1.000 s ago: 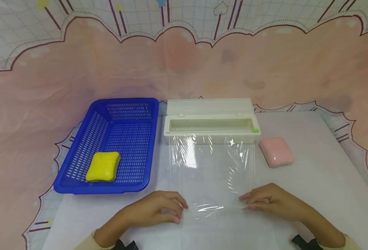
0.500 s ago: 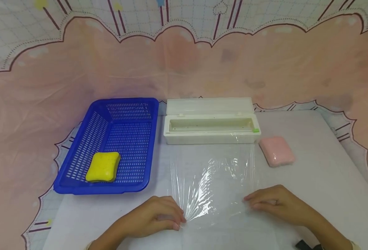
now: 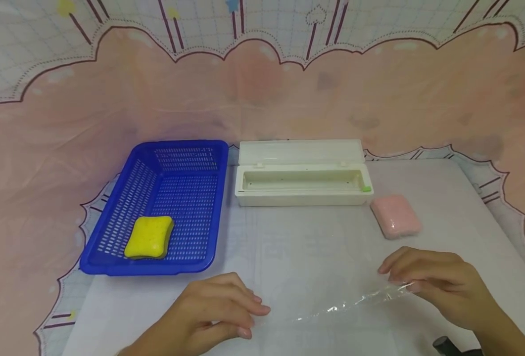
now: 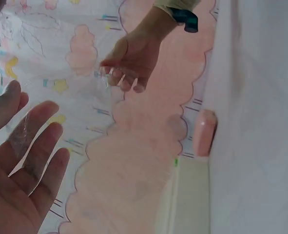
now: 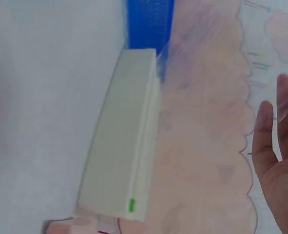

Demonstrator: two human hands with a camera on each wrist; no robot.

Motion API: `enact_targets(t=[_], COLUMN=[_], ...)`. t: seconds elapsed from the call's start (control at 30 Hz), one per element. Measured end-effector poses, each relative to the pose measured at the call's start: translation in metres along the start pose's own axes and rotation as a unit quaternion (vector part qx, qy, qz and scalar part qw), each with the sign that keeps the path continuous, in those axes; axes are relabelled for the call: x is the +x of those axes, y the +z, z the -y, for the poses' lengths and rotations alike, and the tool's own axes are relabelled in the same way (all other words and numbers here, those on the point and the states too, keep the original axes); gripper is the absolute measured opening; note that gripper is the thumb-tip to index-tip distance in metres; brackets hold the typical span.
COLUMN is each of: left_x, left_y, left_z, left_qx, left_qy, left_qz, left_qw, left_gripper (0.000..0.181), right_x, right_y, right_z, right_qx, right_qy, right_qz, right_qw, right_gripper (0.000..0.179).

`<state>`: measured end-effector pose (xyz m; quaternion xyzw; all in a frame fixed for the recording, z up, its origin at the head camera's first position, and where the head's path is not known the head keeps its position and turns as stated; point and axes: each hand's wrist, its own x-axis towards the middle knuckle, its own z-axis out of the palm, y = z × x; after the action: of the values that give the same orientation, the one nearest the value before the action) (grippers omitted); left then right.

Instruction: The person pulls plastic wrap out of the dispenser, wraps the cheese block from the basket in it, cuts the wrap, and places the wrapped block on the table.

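A thin, clear sheet of plastic wrap [image 3: 360, 300] stretches between the two hands in the head view, its shiny edge rising toward the right. My left hand [image 3: 219, 309] pinches its left end between thumb and index finger, the other fingers spread; in the left wrist view film lies across these fingers [image 4: 36, 117]. At the other end my right hand [image 3: 440, 279] pinches the wrap between thumb and fingers. Behind the sheet stands a white wrap dispenser box [image 3: 304, 199] with its lid up. Most of the sheet is hard to see against the white tabletop.
A blue perforated basket [image 3: 209, 242] stands at the left, with a yellow soap-like block [image 3: 149, 237] in it. To the right of the dispenser lies a pink soap-like block [image 3: 396, 216] with a glossy surface. A patterned cloth [image 3: 289, 104] hangs behind the white table [image 3: 458, 217].
The wrap has come away from the dispenser's front edge, where it hung a second ago. My right hand has moved right and up, lifting its end; the left hand has stayed near its spot.
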<state>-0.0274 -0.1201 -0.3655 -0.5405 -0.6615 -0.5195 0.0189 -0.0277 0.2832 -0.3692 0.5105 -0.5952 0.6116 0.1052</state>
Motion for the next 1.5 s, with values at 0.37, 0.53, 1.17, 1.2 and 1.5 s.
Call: enact_targets(t=[0.37,0.53,1.17,1.2,1.5], left_x=[-0.015,-0.035,-0.064,-0.064,-0.070], left_y=[-0.004,0.010,0.037,0.037,0.036], left_z=[0.024,0.053,0.104,0.103,0.092], left_qx=[0.004,-0.001,-0.039,-0.032,-0.021], left_qy=[-0.006,-0.055,-0.195,-0.196,-0.302], left_qz=[0.069,0.125,0.193,0.194,0.184], left_qw=[0.9976,0.9906,0.9609,0.9606,0.9353], left_gripper=[0.014,0.007,0.020,0.021,0.042], right_x=[-0.041,-0.064,-0.092,-0.090,-0.082], right_y=[-0.010,-0.006,-0.003,-0.003,-0.006], right_z=[-0.014,-0.034,-0.067,-0.066,-0.060], right_qx=[-0.060,-0.049,-0.100,-0.106,-0.081], right_qy=[0.152,0.215,0.372,0.385,0.447], right_qz=[0.086,0.143,0.194,0.200,0.180], right_qw=[0.9828,0.9649,0.9022,0.8947,0.8726], right_gripper=[0.037,0.037,0.024,0.029,0.039])
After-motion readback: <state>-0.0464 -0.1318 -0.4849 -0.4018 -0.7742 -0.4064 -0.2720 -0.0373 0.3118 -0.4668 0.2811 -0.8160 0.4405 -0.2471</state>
